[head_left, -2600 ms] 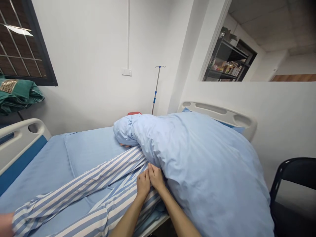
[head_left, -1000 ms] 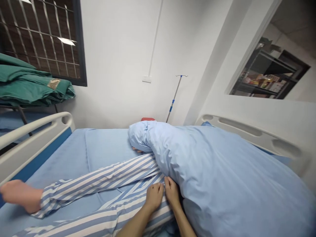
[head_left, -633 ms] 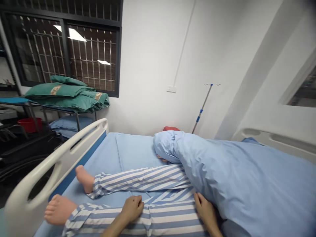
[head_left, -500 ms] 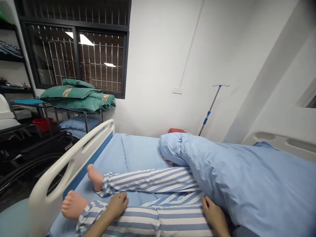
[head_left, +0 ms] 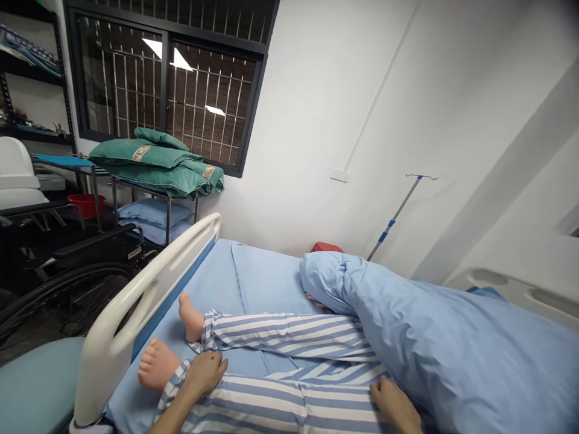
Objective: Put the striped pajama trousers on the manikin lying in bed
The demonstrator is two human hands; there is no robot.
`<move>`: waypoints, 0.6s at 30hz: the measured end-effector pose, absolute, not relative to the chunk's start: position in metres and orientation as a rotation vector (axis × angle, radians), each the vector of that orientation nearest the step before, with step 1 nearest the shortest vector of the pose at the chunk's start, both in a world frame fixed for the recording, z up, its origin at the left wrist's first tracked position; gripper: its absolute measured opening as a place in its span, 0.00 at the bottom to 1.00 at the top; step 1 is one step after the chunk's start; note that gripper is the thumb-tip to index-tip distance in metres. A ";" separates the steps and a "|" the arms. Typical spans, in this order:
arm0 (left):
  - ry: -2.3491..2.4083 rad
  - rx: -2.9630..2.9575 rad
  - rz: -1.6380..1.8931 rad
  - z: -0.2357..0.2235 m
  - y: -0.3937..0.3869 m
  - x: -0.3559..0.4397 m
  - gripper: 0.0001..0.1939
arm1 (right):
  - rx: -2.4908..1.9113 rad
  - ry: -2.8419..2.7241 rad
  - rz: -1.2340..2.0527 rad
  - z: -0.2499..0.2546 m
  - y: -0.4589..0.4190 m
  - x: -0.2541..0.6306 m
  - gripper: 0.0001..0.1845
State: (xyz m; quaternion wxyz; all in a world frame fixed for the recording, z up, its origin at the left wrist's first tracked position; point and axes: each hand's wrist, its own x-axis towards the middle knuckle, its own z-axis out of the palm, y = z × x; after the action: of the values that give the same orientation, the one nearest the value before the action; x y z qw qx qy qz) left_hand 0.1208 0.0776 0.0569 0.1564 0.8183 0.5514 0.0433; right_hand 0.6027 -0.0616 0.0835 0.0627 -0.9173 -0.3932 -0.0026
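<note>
Atop a hospital bed, barred window beyond, left hand and right hand on striped trousers, fingers apart

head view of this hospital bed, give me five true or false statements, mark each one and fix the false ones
The left hand rests on a striped trouser leg. True.
The right hand grips the white bed rail. False: it is at the edge of the blue quilt, across the bed from that rail.
Two bare feet show past the trouser cuffs. True.
The green blankets lie on the bed. False: they are piled on a metal rack by the window.
A wheelchair stands beyond the rail. True.
</note>
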 end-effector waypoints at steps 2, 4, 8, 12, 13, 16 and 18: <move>1.569 2.347 0.158 0.055 0.078 0.119 0.25 | -2.722 -1.257 0.123 0.078 -0.058 0.611 0.13; 1.568 2.351 0.170 0.054 0.077 0.118 0.25 | -2.706 -1.241 0.185 0.073 -0.051 0.616 0.13; 1.585 2.339 0.169 0.055 0.076 0.118 0.25 | -2.643 -1.267 0.238 0.065 -0.029 0.599 0.13; 1.606 2.310 0.182 0.056 0.075 0.118 0.24 | -2.526 -1.408 0.332 0.051 0.000 0.549 0.10; 1.605 2.304 0.188 0.056 0.074 0.118 0.24 | -2.470 -1.463 0.370 0.047 0.008 0.535 0.08; 1.594 2.286 0.202 0.058 0.073 0.117 0.24 | -2.293 -1.656 0.481 0.033 0.034 0.491 0.04; 1.596 2.273 0.202 0.058 0.073 0.117 0.24 | -2.217 -1.774 0.518 0.027 0.051 0.460 0.04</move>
State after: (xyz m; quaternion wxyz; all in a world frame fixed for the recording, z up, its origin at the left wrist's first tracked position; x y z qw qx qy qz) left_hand 0.1165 0.0729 0.0583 0.1775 0.8032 0.5641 0.0714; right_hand 0.4605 0.0507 0.0266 0.1273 -0.7619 -0.6096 0.1780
